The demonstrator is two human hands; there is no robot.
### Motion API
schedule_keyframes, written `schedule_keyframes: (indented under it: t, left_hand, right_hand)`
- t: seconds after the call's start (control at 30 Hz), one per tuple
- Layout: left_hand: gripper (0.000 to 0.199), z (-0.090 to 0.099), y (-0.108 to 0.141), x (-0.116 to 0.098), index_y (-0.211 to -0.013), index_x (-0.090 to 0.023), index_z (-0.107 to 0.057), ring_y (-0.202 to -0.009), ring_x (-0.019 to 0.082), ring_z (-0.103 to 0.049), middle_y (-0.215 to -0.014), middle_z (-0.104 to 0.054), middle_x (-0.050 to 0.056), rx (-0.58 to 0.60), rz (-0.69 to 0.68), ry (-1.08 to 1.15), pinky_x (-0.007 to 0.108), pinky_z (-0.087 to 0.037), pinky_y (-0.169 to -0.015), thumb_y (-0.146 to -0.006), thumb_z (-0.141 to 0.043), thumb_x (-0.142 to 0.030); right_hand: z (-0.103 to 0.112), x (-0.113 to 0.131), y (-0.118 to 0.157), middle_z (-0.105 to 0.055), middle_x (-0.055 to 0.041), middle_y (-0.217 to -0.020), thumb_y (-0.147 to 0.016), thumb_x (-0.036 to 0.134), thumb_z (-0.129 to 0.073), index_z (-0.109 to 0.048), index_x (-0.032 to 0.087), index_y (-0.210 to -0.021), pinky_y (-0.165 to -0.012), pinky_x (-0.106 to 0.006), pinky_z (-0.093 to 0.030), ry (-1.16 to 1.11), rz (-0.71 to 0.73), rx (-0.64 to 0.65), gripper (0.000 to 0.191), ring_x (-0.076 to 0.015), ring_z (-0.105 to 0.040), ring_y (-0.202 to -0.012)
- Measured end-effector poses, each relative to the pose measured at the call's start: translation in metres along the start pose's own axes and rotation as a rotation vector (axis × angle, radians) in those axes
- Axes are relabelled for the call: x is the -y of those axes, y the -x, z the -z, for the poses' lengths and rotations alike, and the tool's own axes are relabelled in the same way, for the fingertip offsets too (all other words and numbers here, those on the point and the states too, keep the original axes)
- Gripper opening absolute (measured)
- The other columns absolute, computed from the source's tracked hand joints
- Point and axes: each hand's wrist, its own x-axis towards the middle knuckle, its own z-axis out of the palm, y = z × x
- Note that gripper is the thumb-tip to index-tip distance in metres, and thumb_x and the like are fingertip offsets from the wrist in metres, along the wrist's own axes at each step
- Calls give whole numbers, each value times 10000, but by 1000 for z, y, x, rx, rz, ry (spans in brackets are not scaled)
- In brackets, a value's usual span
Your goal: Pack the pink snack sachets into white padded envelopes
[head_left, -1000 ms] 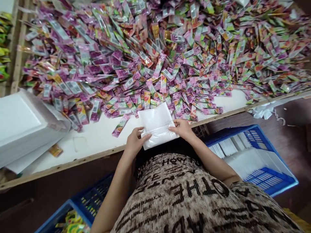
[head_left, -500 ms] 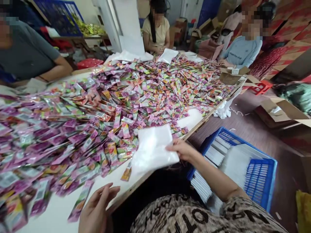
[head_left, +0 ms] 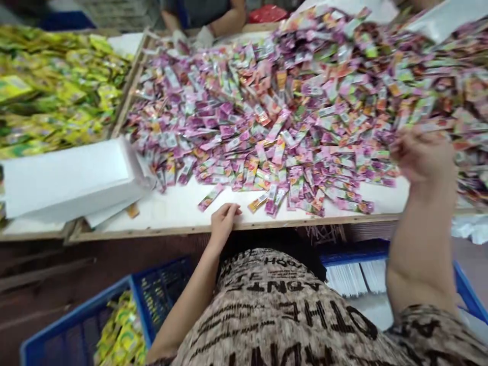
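Note:
My left hand point(head_left: 224, 218) rests at the near wooden edge of the white table point(head_left: 171, 208), its fingers curled in, and nothing shows in them. Close in front of it lie loose small stick packets point(head_left: 259, 202), purple, pink and orange. Over the right side of the packet pile point(head_left: 236, 142) is my right hand point(head_left: 425, 152), bent at the fingers and smeared by motion. Whether it holds anything is hidden. A blurred white plastic bag point(head_left: 446, 20) is farther off at the upper right, apart from my hand.
A white plastic-wrapped block point(head_left: 68, 178) lies at left, near a heap of yellow packets point(head_left: 57, 91) behind a wooden divider point(head_left: 131, 84). Across the table are a co-worker's gloved hands point(head_left: 194, 39). Blue crates point(head_left: 80, 315) stand below; one at right holds white stacks point(head_left: 354, 278).
The view has swung left. My right hand has let go of the white plastic bag it held and is now above the packets. My left hand has curled in at the table edge.

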Motion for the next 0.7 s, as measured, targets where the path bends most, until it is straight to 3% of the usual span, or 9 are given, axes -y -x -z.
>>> schedule_keyframes:
  t: [0.07, 0.17, 0.27, 0.33, 0.4, 0.57, 0.7]
  left_hand:
    - [305, -3, 0, 4, -771, -181, -721, -727, 169, -663, -715, -721, 25, 59, -46, -53, 273, -490, -736, -888, -578, -424]
    - [309, -8, 4, 10, -736, -188, -718, -669, 160, -641, -687, -714, 14, 126, -117, -127, 263, -463, -663, -887, -590, -426]
    - [267, -9, 8, 16, -780, -200, -739, -670, 158, -641, -719, -731, 14, 182, -177, -168, 262, -459, -645, -889, -604, -402]
    - [214, -3, 6, 20, -800, -204, -743, -691, 163, -652, -750, -742, 19, 211, -217, -133, 266, -475, -657, -883, -623, -361]
    - [158, 12, -2, 23, -820, -206, -739, -732, 172, -661, -791, -747, 29, 156, -266, -110, 281, -496, -701, -878, -632, -306]
    - [115, 61, -41, 32, -936, -193, -706, -968, 265, -609, -958, -714, 87, -210, -271, -439, 399, -479, -884, -829, -670, -215]
    - [191, 77, -59, 35, -972, -186, -675, -1029, 296, -565, -1021, -659, 116, -103, -211, -637, 409, -467, -884, -792, -714, -238]
  right_hand:
    - [-69, -25, 42, -692, -32, -794, -644, 432, -854, -714, 303, -727, -581, -278, -479, -181, -146, -53, 208, -106, -600, -622]
    - [-164, -36, 99, -649, -23, -676, -621, 415, -863, -744, 218, -800, -546, -271, -479, -210, -323, 150, 291, -109, -569, -560]
    - [-233, -26, 124, -658, -15, -673, -660, 426, -819, -727, 177, -839, -550, -265, -490, -149, -366, 452, 321, -115, -577, -560]
    - [-266, -16, 125, -650, -7, -652, -665, 433, -791, -707, 164, -833, -534, -263, -494, -84, -380, 573, 328, -117, -573, -537]
    - [-293, -7, 118, -621, 8, -608, -670, 438, -754, -678, 163, -806, -483, -256, -473, -17, -366, 575, 316, -114, -551, -481]
    - [-356, 7, 97, -581, 20, -584, -714, 405, -684, -633, 176, -774, -432, -241, -449, 48, -220, 534, 242, -112, -532, -456]
    - [-412, 10, 81, -630, -6, -676, -789, 281, -617, -659, 175, -832, -544, -275, -507, 158, -73, 666, 122, -139, -594, -553]
